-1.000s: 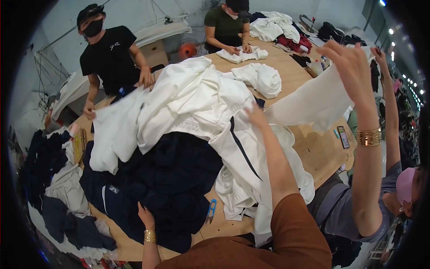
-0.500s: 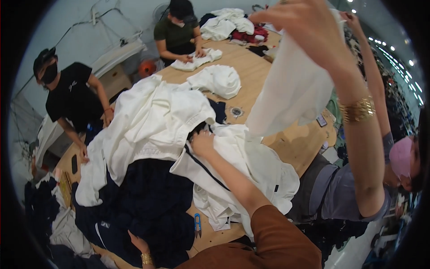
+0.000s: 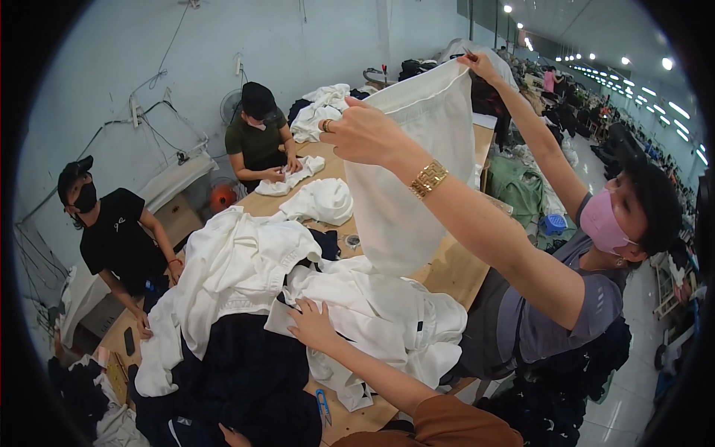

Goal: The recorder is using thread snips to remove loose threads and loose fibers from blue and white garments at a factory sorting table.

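**Item: white garment [image 3: 372, 320].** It lies crumpled in a heap on the counter [image 3: 447, 272], toward its near edge. It overlaps a navy garment pile [image 3: 246, 372] on its left side.

**Right hand [image 3: 313, 325].** It comes in from the near edge in a brown sleeve and lies palm down on the white garment. The fingers [image 3: 298, 307] are spread and nearly flat. They press the cloth and enclose nothing.

**Left hand [image 3: 226, 433].** Only a sliver shows at the lower rim, against the navy pile. I cannot tell whether it is open or closed.

**Handling note (judgement).** The layers are loose and tangled. A flat palm looks best for holding the heap down while one layer is separated. Pinching a seam or hem should lift less unwanted cloth than grabbing a fold.

**Adjacent.**
- A larger white heap [image 3: 231, 268] is draped over the navy pile.
- Blue-handled snips [image 3: 322, 402] lie at the near edge, just beside the white garment.
- A small white bundle [image 3: 322, 201] sits mid-counter.

**Surroundings.**
- A co-worker at the right edge holds a white cloth panel [image 3: 417, 171] up in both hands, with a gold bracelet [image 3: 428, 179] on one wrist.
- A person in black [image 3: 119, 238] and a person in green [image 3: 257, 145] handle white pieces along the far edge.
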A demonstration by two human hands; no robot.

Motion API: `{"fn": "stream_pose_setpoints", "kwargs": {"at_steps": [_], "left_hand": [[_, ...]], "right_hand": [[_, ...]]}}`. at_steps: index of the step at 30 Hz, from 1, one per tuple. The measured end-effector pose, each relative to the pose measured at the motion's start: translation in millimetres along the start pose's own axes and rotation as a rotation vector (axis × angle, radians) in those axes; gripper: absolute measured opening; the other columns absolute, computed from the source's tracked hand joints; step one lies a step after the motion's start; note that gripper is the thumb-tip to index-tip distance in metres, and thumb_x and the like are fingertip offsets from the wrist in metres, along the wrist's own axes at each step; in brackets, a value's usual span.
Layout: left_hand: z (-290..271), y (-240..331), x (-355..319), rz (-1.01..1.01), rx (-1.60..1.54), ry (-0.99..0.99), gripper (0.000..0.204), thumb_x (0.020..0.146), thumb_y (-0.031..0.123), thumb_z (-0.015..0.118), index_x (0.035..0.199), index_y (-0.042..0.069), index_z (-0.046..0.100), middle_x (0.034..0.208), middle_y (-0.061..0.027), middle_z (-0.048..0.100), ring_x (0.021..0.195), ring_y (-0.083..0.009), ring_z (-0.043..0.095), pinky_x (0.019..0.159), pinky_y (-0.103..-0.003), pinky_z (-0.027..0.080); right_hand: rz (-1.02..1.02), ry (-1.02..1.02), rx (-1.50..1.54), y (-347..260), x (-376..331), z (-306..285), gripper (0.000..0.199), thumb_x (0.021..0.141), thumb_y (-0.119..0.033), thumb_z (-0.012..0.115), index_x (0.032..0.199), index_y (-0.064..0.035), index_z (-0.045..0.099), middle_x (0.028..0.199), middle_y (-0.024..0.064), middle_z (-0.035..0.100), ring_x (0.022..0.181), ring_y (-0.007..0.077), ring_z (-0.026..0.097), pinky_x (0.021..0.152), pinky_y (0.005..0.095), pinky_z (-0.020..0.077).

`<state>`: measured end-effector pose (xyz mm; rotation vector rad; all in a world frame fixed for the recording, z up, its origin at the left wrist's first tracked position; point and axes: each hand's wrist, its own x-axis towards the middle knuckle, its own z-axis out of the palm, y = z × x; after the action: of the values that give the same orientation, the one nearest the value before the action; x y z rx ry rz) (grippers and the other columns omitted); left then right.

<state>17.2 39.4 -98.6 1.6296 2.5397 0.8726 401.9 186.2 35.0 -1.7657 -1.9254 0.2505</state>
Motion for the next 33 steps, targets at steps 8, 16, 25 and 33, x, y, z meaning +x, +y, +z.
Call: {"fn": "stream_pose_setpoints", "kwargs": {"at_steps": [8,16,25,33], "left_hand": [[-5,-4,0,-0.126,-0.108,-0.072,0.041,0.089,0.01,0.046,0.126,-0.006,0.039,0.115,-0.0261,0.053,0.104,-0.036,0.053,0.087,-0.037,0.043],[10,-16,3,-0.042,-0.13,-0.008,0.039,0.087,0.004,0.046,0.125,-0.006,0.04,0.11,-0.0283,0.054,0.102,-0.0396,0.053,0.083,-0.04,0.044],[9,-20,3,-0.036,-0.11,-0.004,0.041,0.085,0.003,0.047,0.125,-0.005,0.04,0.107,-0.0269,0.056,0.097,-0.0394,0.056,0.079,-0.04,0.045],[10,-18,-1,-0.026,-0.066,0.011,0.041,0.085,0.002,0.046,0.125,-0.005,0.04,0.106,-0.0272,0.056,0.095,-0.0398,0.056,0.08,-0.04,0.045]], "right_hand": [[-0.022,-0.018,0.056,1,-46,-12,0.036,0.079,-0.032,0.059,0.111,-0.0145,0.055,0.126,0.0111,0.043,0.125,0.0303,0.031,0.097,0.0588,0.0259],[-0.182,0.028,0.26,36,-72,-57,0.028,0.075,-0.026,0.063,0.098,-0.0106,0.062,0.108,0.011,0.055,0.106,0.0277,0.047,0.086,0.045,0.038],[0.236,0.097,0.187,115,-143,-109,0.036,0.071,-0.016,0.069,0.105,-0.0074,0.057,0.108,0.0112,0.055,0.101,0.0301,0.05,0.086,0.0405,0.0375],[0.111,0.247,0.357,57,-131,-57,0.043,0.068,0.001,0.057,0.111,-0.0034,0.055,0.1,0.0157,0.06,0.094,0.0325,0.057,0.084,0.036,0.043]]}}
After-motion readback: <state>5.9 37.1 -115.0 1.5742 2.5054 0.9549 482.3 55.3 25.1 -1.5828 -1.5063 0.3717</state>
